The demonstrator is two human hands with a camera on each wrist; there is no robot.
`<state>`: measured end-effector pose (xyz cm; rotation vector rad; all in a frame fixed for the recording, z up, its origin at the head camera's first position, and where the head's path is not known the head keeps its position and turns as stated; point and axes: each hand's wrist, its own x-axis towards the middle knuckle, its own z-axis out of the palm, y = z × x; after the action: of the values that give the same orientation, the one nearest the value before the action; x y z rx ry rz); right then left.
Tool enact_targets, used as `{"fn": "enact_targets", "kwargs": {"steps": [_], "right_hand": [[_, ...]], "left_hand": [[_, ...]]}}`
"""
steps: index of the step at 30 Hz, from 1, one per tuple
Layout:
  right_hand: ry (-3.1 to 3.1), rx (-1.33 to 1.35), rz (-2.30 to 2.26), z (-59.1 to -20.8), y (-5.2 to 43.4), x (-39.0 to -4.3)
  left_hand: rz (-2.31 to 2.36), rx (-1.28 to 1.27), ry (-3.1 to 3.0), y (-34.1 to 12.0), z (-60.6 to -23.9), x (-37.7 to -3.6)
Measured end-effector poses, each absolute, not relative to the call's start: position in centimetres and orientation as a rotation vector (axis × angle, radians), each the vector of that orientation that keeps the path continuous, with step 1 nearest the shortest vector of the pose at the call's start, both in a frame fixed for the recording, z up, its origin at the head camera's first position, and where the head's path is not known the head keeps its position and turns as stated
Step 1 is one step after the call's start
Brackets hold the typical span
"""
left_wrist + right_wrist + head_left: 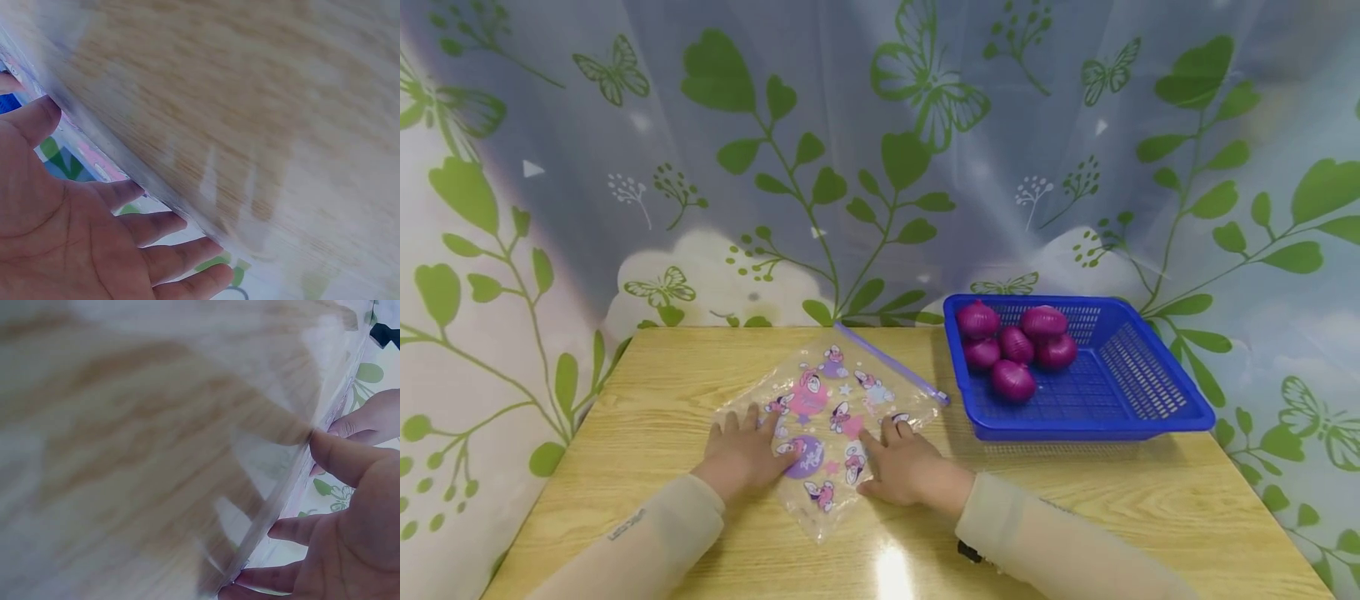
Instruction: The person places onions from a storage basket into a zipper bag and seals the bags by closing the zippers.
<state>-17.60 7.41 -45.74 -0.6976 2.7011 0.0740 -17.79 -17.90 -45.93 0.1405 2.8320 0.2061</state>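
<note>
Now, hands: our left hand (747, 450) and right hand (904, 465) lie flat (fingers spread, gripping nothing) on the bag (831, 417).
Risk: we judge the slick bag may slide on the table (647, 400).

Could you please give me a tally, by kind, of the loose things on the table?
Red onions, all in the basket: 6
Blue basket: 1
Printed zip bag, flat under the left hand and right hand: 1
Total: 8
</note>
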Motion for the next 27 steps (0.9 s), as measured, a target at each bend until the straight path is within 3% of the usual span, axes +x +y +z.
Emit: {"fn": "enact_targets", "kwargs": {"steps": [16, 27], "right_hand": [[2.722, -0.762, -0.02, -45.3, 8.0, -18.5], [2.784, -0.685, -0.171, -44.8, 9.1, -21.6]], "left_hand": [[0.232, 0.189, 2.862, -18.0, -45.9, -18.1], [0.167, 0.264, 2.914, -16.7, -45.8, -15.5]]}}
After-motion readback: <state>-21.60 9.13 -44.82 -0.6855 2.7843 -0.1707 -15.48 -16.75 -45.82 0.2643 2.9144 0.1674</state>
